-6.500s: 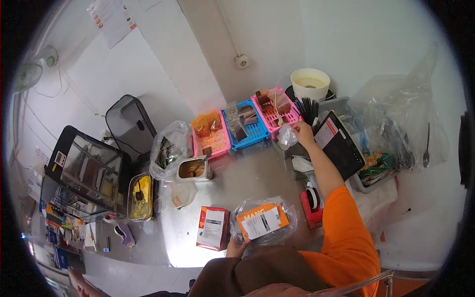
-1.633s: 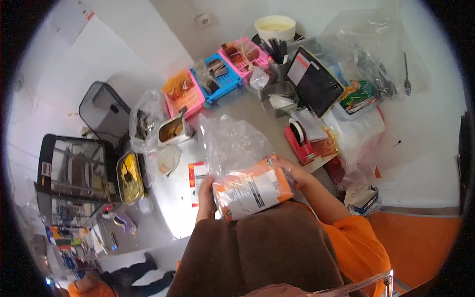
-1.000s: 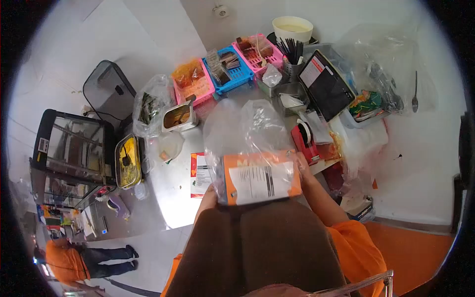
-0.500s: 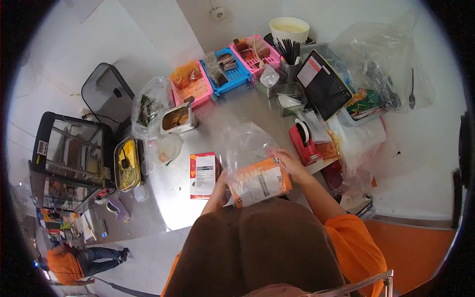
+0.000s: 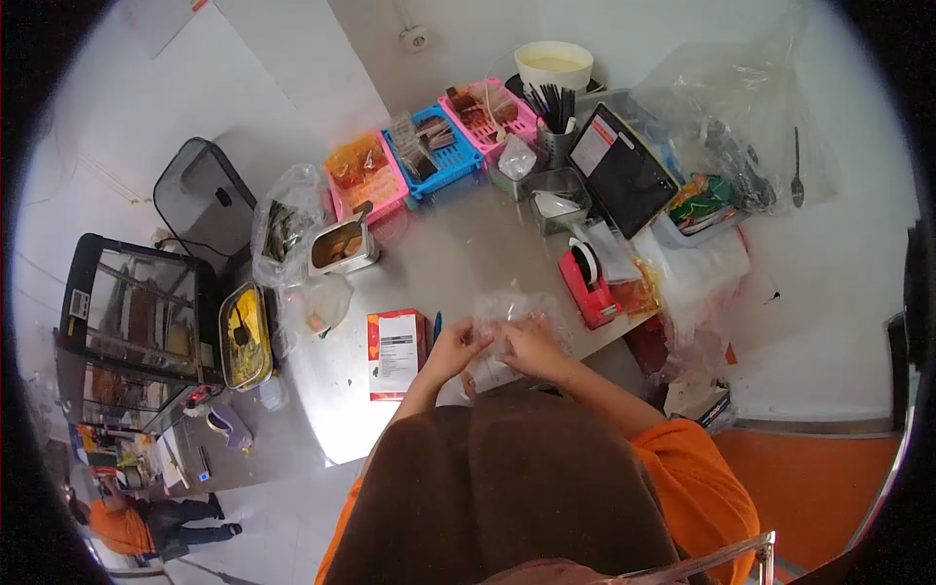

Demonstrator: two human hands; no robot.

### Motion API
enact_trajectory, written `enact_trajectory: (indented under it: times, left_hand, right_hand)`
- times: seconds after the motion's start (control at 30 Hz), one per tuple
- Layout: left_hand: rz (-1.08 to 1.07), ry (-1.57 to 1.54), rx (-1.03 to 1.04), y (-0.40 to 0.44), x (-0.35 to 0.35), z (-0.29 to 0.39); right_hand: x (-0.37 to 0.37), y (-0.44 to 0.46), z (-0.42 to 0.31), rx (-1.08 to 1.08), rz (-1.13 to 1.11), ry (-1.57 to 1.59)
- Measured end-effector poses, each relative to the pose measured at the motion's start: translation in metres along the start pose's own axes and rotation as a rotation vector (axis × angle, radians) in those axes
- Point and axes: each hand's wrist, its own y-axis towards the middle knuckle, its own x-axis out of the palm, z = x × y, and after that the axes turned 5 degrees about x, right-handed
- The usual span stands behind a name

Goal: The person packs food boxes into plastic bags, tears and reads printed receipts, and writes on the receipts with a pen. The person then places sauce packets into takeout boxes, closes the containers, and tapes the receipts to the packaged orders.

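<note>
At the front edge of the steel counter, my left hand [image 5: 460, 351] and my right hand [image 5: 531, 348] meet over a clear plastic bag [image 5: 526, 304]. The fingers of both are closed on the gathered plastic. A white printed surface [image 5: 489, 373] shows below my hands, against the bag; most of it is hidden by my hands and arms. Left of my left hand stands a red box with a white printed label [image 5: 397, 353]. A dark blue pen-like thing [image 5: 437, 325] lies just beyond my left hand.
A red tape dispenser [image 5: 591, 288] sits to the right, near a tablet [image 5: 624, 168]. Pink and blue baskets [image 5: 444, 161] line the back. A metal container [image 5: 343, 249], a yellow-filled tray [image 5: 247, 336] and a glass display case [image 5: 136, 317] stand left. Another person in orange [image 5: 122, 526] is far left.
My hands have come together from the sides of the orange-and-white printed pack onto the clear bag. The pack's orange face no longer shows. The view has shifted slightly.
</note>
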Motion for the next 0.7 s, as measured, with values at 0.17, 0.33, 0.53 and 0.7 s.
enact_trajectory:
  times: [0.17,0.33,0.53,0.7]
  left_hand:
    - [0.340,-0.461,0.551,-0.019,0.001,-0.013]
    - [0.664,-0.073,0.537,-0.011,0.002,0.014]
    - [0.531,-0.489,0.240,0.020,-0.008,-0.009]
    - [0.697,-0.824,0.635,-0.049,-0.037,0.048]
  right_hand:
    - [-0.038,0.006,0.004,-0.092,0.029,0.776]
    - [-0.088,-0.006,-0.015,-0.074,0.039,1.259]
    - [-0.116,-0.010,-0.011,-0.222,0.211,1.191]
    - [-0.142,0.000,-0.028,-0.198,0.357,1.396]
